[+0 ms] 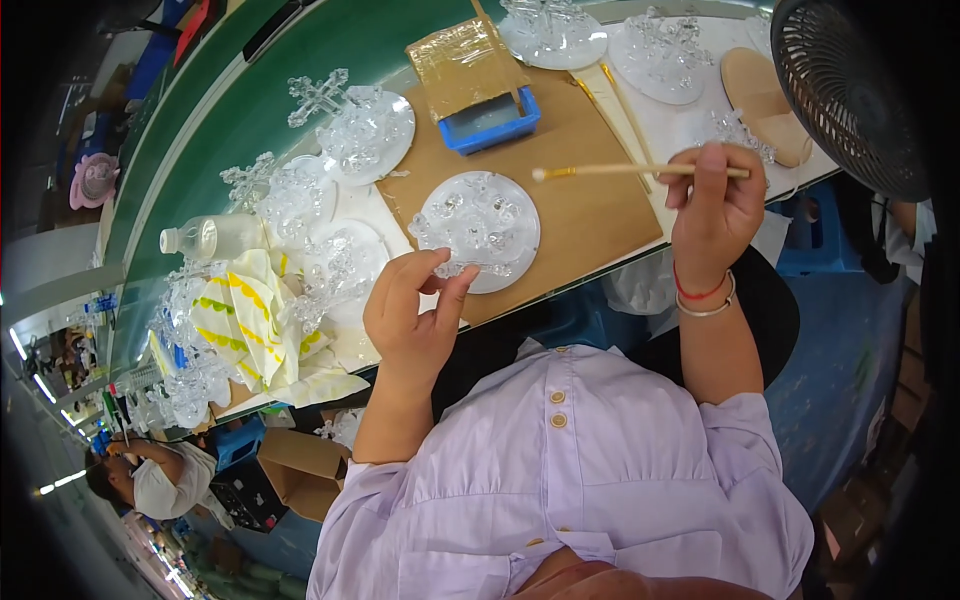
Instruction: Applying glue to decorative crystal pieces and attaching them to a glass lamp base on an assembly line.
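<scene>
Transparent plastic pieces [485,215] sit clustered on a white disc [527,245], which lies on a brown cardboard sheet [600,225] in front of the person. Head view, sole vantage.

Left hand [405,305]: at the disc's near left edge, thumb and forefinger bent toward each other, a slim see-through bar [492,268] at their tips. Cannot tell whether they pinch it or merely touch it. Bar runs roughly left to right along the disc's near side.

Right hand [715,195]: fingers closed round the handle of a slim brush [630,169]. Brush's long axis lies crosswise, bristles pointing left. Key relation: disc is left of the right hand and a little nearer the body than the bristles, whose tip appears just beyond the disc's far right rim. Tip's height over the cardboard hard to judge. Left hand is the nearer to the disc; right hand well apart.

Surface: behind the disc, a blue tub [490,131], partly covered by a cardboard flap [462,65]. More discs [395,125] with see-through ornaments to left and behind. Bottle [215,237] and yellow-patterned wrap [255,320] farther left. Green tabletop [255,110] at the back.

Room: dark fan [845,95] at right, blue stool [820,230] below it; open carton [285,455] and another person [170,480] lower left; blue floor [845,390].
</scene>
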`<action>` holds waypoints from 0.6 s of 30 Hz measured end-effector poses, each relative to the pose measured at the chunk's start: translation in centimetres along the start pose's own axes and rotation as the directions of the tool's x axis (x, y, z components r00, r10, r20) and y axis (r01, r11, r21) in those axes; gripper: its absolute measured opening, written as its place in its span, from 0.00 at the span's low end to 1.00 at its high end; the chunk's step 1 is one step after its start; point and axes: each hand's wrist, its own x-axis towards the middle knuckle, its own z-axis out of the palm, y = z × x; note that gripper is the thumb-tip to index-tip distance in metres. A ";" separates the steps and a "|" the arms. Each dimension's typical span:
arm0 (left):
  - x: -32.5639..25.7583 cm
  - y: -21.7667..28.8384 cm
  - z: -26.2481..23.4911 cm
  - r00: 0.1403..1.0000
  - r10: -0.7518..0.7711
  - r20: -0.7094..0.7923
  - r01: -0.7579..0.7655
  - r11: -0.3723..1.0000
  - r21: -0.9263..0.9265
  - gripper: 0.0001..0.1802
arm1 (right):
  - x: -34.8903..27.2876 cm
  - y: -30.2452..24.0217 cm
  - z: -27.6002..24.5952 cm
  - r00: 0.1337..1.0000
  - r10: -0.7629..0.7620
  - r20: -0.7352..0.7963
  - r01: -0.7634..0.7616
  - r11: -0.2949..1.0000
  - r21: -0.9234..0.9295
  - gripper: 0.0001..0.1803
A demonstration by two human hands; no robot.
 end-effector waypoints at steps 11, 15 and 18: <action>-0.2 0.1 0.1 0.999 -0.039 0.015 0.039 0.999 0.006 0.17 | -4.3 2.0 -0.2 0.972 0.214 0.093 -0.210 0.976 -0.051 0.06; -0.3 0.1 0.0 0.998 -0.063 0.025 0.063 0.998 -0.006 0.18 | -4.8 2.5 0.0 0.965 0.222 0.136 -0.209 0.972 -0.106 0.06; -0.3 0.4 -0.2 0.995 -0.092 0.039 0.092 0.996 0.010 0.19 | -4.6 2.3 -0.2 0.971 0.201 0.132 -0.180 0.971 -0.159 0.07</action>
